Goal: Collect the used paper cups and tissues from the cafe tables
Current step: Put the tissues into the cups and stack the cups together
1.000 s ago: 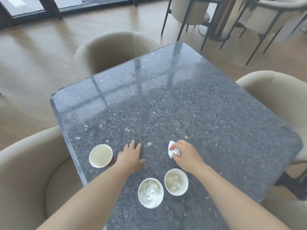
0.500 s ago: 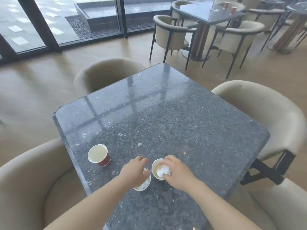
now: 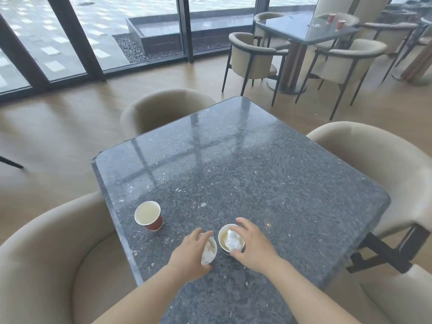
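Three paper cups stand near the front left of the dark stone table (image 3: pixel 268 174). My left hand (image 3: pixel 189 256) grips a tissue-filled cup (image 3: pixel 210 250), fingers curled round its left side. My right hand (image 3: pixel 253 246) grips a second cup (image 3: pixel 225 237) from the right, thumb at its near rim. A crumpled white tissue (image 3: pixel 232 239) sits inside that cup. A red cup (image 3: pixel 149 215) with a pale inside stands alone to the left, touched by neither hand.
Beige armchairs surround the table: one at the left (image 3: pixel 46 249), one at the far side (image 3: pixel 163 108), one at the right (image 3: pixel 378 164). A farther table (image 3: pixel 301 31) at the back right carries two red cups (image 3: pixel 335 22). Glass doors line the back.
The tissue my right hand pinched a second ago now lies in the right cup. Both hands have closed round the two near cups. The camera has tilted up.
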`<state>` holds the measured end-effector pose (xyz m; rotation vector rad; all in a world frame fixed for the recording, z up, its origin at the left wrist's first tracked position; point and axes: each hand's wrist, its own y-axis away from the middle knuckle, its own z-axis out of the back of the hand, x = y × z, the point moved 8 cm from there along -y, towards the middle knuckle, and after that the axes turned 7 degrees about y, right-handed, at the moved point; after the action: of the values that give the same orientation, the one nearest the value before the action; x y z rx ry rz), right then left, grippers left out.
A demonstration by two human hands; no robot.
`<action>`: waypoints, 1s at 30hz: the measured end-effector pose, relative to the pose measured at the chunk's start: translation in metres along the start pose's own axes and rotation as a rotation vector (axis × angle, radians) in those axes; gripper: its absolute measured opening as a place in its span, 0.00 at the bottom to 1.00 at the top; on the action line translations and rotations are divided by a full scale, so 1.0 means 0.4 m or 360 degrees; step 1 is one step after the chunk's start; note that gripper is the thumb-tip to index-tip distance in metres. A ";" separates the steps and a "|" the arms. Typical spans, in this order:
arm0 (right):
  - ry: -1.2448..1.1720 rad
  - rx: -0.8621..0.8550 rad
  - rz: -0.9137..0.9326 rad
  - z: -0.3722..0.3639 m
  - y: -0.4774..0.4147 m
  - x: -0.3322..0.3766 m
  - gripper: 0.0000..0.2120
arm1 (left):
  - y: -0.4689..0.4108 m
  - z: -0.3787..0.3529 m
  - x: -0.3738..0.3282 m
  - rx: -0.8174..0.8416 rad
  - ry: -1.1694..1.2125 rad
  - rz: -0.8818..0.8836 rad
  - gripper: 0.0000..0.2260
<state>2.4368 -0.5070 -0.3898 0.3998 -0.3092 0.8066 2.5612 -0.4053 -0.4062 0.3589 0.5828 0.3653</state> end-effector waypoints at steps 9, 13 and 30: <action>0.0378 0.0236 0.0039 -0.085 -0.009 0.014 0.17 | -0.004 0.044 0.049 -0.0156 0.0078 0.0044 0.36; 0.0306 0.0178 0.0054 -0.077 -0.033 0.050 0.15 | -0.012 0.075 0.095 -0.0204 0.0107 0.0093 0.36; 0.0201 0.0131 0.0178 -0.066 -0.125 0.138 0.19 | 0.000 0.258 0.192 -0.0739 0.0132 0.0062 0.23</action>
<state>2.5131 -0.4911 -0.4018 0.4095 -0.1819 0.9519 2.6814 -0.3953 -0.3613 -0.0916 0.5539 0.5407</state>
